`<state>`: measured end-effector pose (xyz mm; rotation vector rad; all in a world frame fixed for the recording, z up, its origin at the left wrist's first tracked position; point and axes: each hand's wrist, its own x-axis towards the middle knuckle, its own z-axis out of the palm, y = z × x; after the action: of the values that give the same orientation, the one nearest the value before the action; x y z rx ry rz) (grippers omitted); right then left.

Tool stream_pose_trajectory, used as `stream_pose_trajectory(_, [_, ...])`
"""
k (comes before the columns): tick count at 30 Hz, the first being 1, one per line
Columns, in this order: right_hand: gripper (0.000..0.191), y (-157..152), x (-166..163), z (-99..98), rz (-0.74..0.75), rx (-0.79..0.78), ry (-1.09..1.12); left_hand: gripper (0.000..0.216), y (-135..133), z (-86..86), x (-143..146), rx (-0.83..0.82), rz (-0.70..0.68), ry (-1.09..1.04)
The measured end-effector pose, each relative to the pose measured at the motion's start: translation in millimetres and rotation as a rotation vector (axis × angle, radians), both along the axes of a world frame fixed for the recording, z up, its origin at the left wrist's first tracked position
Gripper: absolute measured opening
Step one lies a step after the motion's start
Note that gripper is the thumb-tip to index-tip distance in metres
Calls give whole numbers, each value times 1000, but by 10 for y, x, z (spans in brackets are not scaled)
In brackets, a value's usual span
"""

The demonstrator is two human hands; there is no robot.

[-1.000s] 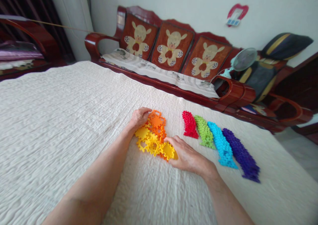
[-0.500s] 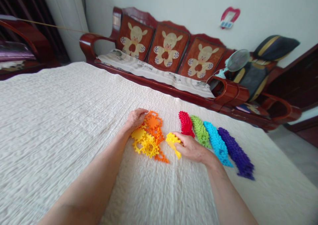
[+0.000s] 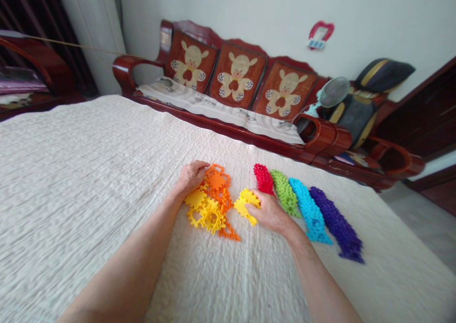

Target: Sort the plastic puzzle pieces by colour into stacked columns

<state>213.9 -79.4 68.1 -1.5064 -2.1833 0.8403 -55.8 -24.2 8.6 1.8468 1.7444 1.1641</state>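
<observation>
A loose heap of yellow and orange plastic puzzle tiles (image 3: 211,203) lies on the cream quilted bedcover (image 3: 89,180). My left hand (image 3: 190,175) rests curled on the heap's far left edge, touching orange tiles. My right hand (image 3: 269,212) pinches a yellow tile (image 3: 245,204) held just right of the heap, close to the red row. Right of it lie neat rows of tiles: red (image 3: 263,179), green (image 3: 285,193), cyan (image 3: 310,212) and purple (image 3: 337,224).
A dark red wooden sofa (image 3: 320,137) with animal-print cushions runs along the bed's far edge. A small fan (image 3: 333,93) and bags sit at its right end. Bare bedcover stretches left and toward me.
My right hand picked a yellow tile off the heap's near right side and carried it right and away, toward the red row. My left hand stayed on the heap.
</observation>
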Motion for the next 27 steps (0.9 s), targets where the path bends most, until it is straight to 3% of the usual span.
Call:
stream_pose_trajectory(4, [18, 79, 49, 69, -14, 28, -23, 34, 27, -31, -3, 20, -8, 31])
stream_pose_trajectory(8, [27, 394, 6, 231, -58, 43, -29, 35, 51, -70, -14, 41, -24, 28])
stream_pose_trajectory(13, [32, 989, -80, 366, 55, -246, 82, 35, 24, -44, -9, 33, -26, -5])
stream_pose_trajectory(18, [26, 1368, -124, 293, 90, -421, 129, 35, -5, 4, 12, 18, -26, -29])
stream_pose_trajectory(23, [19, 1489, -164, 126, 55, -297, 131, 33, 4, -14, 11, 27, -17, -43])
stream_pose_trajectory(27, [18, 1564, -172, 102, -41, 81, -21, 32, 7, -17, 6, 24, -22, -36])
